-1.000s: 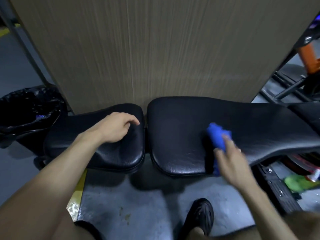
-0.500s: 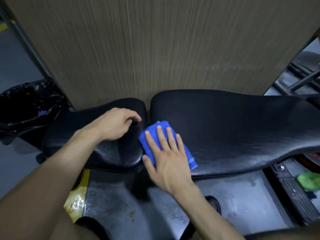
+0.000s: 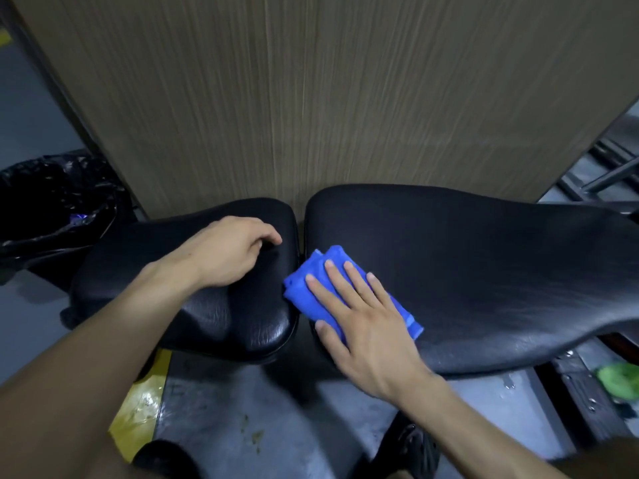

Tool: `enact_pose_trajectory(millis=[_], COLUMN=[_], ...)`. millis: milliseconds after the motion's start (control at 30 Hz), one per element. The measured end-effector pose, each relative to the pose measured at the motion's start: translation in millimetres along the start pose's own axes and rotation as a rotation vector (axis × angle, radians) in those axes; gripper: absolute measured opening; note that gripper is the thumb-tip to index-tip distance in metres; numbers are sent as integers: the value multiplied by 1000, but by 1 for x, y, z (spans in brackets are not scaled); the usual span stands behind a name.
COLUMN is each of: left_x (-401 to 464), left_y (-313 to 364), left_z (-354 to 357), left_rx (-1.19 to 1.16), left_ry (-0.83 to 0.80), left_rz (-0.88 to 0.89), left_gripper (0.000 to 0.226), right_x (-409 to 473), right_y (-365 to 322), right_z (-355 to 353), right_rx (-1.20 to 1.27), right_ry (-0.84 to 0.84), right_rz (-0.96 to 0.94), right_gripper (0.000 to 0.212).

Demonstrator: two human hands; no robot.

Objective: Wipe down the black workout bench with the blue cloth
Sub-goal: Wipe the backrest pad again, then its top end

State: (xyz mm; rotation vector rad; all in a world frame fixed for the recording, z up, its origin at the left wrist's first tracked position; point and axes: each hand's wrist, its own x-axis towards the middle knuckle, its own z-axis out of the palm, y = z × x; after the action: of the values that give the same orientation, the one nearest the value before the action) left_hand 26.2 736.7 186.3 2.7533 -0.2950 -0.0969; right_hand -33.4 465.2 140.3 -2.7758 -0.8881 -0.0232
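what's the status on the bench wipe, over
Right hand flat, pressing blue cloth onto long pad near the gap. Left hand loosely curled, bracing seat pad. Nothing in the way.

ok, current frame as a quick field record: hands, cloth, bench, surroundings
left hand: left hand rests on the seat pad, fingers curled, holding nothing
right hand: right hand pressed flat on the blue cloth, fingers spread
cloth: folded, on the left end of the long back pad, by the gap between pads
behind bench: wood-grain panel
far left: black bin bag
floor, right: green object, blurred
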Motion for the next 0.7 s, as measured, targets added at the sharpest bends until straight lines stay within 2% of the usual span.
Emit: enact_pose_trajectory(millis=[67,167,233,300,400,467,533,633,700], left_x=[2,-1,-5,-5,2,8,11,12,13], left_y=[3,6,6,4,-1,-2,1,6,6], left_z=[1,1,-1,-1,0,-2,-1,1,2], left_rx=[4,2,-6,-5,4,-3,2,2,6], left_ry=[-1,-7,1,17,68,100,112,96,103], left_rz=[2,-4,-10,-12,-8,-22,-21,-30,-37], left_gripper=[38,39,41,42,41,40,42,42,41], right_x=[24,94,128,137,101,99,139,206,221], right_y=[33,105,113,77,17,24,57,100,91], right_z=[-9,-22,-23,-11,2,0,-4,-14,-11], right_rx=[37,-33,-32,-79,3,59,25,10,-18], right_ry=[5,71,48,63,42,-7,1,-20,-29], right_rz=[1,338,525,431,-3,-86,12,301,329], right_gripper=[62,68,64,64,65,60,58,59,59])
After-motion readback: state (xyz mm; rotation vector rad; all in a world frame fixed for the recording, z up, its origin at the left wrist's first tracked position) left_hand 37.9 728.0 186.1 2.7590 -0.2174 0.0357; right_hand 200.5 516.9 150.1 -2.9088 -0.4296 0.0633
